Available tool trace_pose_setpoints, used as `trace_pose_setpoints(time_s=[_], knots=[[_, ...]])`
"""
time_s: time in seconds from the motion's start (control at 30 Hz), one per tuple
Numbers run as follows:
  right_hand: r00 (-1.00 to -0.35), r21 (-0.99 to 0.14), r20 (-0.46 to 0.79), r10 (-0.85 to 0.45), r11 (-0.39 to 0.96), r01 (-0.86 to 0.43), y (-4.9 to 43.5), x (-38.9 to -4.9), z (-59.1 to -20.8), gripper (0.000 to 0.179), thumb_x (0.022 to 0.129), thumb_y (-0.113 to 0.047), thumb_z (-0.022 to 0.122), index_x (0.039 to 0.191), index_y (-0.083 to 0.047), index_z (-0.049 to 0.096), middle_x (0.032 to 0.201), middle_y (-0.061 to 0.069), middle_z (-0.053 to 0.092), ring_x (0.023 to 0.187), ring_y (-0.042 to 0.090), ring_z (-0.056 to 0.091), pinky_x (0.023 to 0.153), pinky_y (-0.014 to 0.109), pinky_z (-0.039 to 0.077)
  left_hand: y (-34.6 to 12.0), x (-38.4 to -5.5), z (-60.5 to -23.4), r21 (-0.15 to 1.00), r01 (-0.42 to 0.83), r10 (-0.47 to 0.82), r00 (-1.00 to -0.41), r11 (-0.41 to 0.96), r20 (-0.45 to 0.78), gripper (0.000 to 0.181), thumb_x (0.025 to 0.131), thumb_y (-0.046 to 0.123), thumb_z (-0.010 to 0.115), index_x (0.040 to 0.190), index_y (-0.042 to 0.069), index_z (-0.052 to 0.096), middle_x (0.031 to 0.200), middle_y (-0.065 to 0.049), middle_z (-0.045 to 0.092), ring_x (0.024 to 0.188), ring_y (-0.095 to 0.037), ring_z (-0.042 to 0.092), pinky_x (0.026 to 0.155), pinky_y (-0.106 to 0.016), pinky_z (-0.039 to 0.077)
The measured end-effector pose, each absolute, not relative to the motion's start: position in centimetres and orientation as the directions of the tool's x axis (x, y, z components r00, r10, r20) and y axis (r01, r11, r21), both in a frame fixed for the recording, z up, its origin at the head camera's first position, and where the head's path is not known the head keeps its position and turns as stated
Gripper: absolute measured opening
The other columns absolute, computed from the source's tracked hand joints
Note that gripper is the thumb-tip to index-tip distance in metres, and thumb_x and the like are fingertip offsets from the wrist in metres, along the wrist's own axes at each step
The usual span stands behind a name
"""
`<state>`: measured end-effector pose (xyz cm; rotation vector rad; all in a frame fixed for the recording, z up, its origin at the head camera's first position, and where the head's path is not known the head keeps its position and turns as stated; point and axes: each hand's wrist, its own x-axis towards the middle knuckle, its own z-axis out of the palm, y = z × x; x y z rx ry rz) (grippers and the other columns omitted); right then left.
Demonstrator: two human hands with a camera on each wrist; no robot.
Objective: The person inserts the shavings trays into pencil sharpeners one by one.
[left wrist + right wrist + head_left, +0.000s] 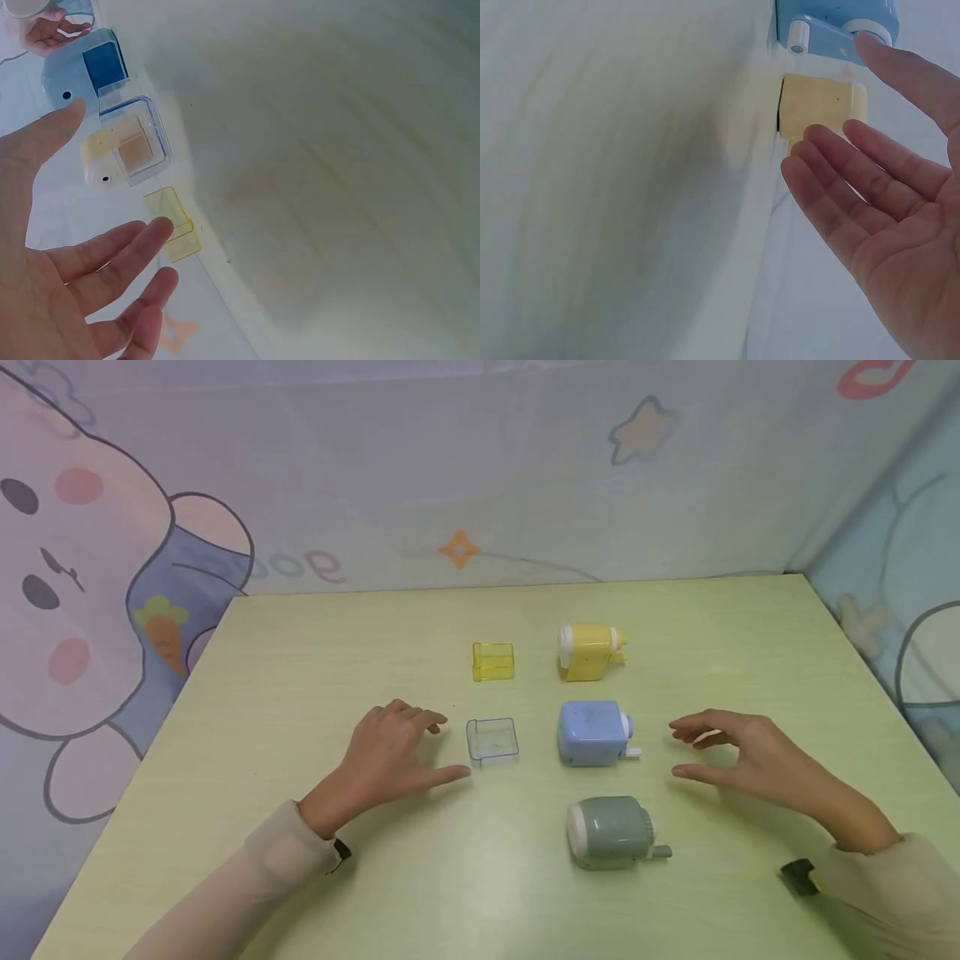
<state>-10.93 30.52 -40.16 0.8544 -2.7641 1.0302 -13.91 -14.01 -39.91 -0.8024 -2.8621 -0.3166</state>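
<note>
Your desk (420, 877) shines pale green. Your left hand (386, 756) and right hand (750, 756) have loose, empty fingers (112, 274), a clear tray (492, 740) at the left's three o'clock, a blue sharpener (592, 732) at the right's nine. Behind, a cartoon-printed backdrop (375, 452) rises at twelve.

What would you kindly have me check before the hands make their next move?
1. Left hand free: ok, holding nothing, near the clear tray.
2. Right hand free: ok, holding nothing, beside the crank side of the blue sharpener.
3. Clear tray inside a sharpener: not ok, lying apart on the table.
4. Yellow tray inside the yellow sharpener: not ok, they sit apart.
5. Tray inside the green sharpener: cannot tell from these views.
</note>
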Motion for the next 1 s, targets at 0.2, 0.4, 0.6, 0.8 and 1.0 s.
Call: trace_pose_setpoints(time_s=[0.2, 0.4, 0.6, 0.8, 1.0], knots=[[-0.849, -0.576, 0.238, -0.471, 0.635, -0.514, 29.6, -11.5, -39.6, 0.05, 0.077, -0.016, 0.088, 0.121, -0.004, 0.066, 0.114, 0.008, 0.07, 0.094, 0.026, 0.07, 0.085, 0.02, 0.05, -13.7, -14.5, -39.9, 0.169, 0.555, 0.527, -0.83, 0.815, 0.183, 0.07, 0.074, 0.07, 0.073, 0.118, 0.015, 0.073, 0.101, 0.006, 0.072, 0.104, -0.023, 0.057, 0.083, -0.041, 0.047], [-0.833, -0.568, 0.272, -0.481, 0.619, -0.543, 28.4, -11.9, -39.3, 0.058, 0.073, -0.017, 0.09, 0.125, -0.005, 0.066, 0.121, 0.008, 0.068, 0.102, 0.025, 0.067, 0.09, 0.019, 0.047, -13.3, -14.7, -39.6, 0.166, 0.573, 0.551, -0.819, 0.802, 0.161, 0.072, 0.074, 0.069, 0.074, 0.12, 0.014, 0.072, 0.103, 0.006, 0.073, 0.106, -0.022, 0.056, 0.088, -0.042, 0.045], [-0.802, -0.575, 0.334, -0.496, 0.567, -0.59, 27.3, -12.5, -39.2, 0.061, 0.07, -0.012, 0.092, 0.124, -0.007, 0.066, 0.121, 0.007, 0.068, 0.107, 0.012, 0.064, 0.091, 0.018, 0.047, -12.8, -15.0, -39.6, 0.181, 0.58, 0.562, -0.815, 0.795, 0.142, 0.073, 0.074, 0.068, 0.075, 0.125, 0.016, 0.07, 0.105, 0.007, 0.072, 0.107, -0.022, 0.055, 0.091, -0.044, 0.043], [-0.765, -0.585, 0.393, -0.511, 0.503, -0.637, 26.4, -13.1, -39.2, 0.07, 0.062, -0.004, 0.093, 0.126, -0.004, 0.065, 0.121, 0.005, 0.067, 0.108, 0.012, 0.063, 0.088, 0.021, 0.05, -12.2, -15.2, -39.7, 0.172, 0.601, 0.582, -0.799, 0.78, 0.152, 0.072, 0.074, 0.066, 0.076, 0.126, 0.018, 0.069, 0.108, 0.007, 0.071, 0.109, -0.022, 0.054, 0.091, -0.046, 0.041], [-0.762, -0.63, 0.384, -0.521, 0.456, -0.629, 25.5, -13.5, -39.1, 0.073, 0.063, -0.005, 0.093, 0.129, -0.005, 0.063, 0.125, 0.004, 0.065, 0.109, 0.012, 0.063, 0.089, 0.023, 0.051, -11.6, -15.2, -39.7, 0.167, 0.608, 0.591, -0.793, 0.776, 0.147, 0.071, 0.074, 0.066, 0.076, 0.126, 0.018, 0.069, 0.11, 0.007, 0.072, 0.111, -0.022, 0.053, 0.093, -0.045, 0.041]])
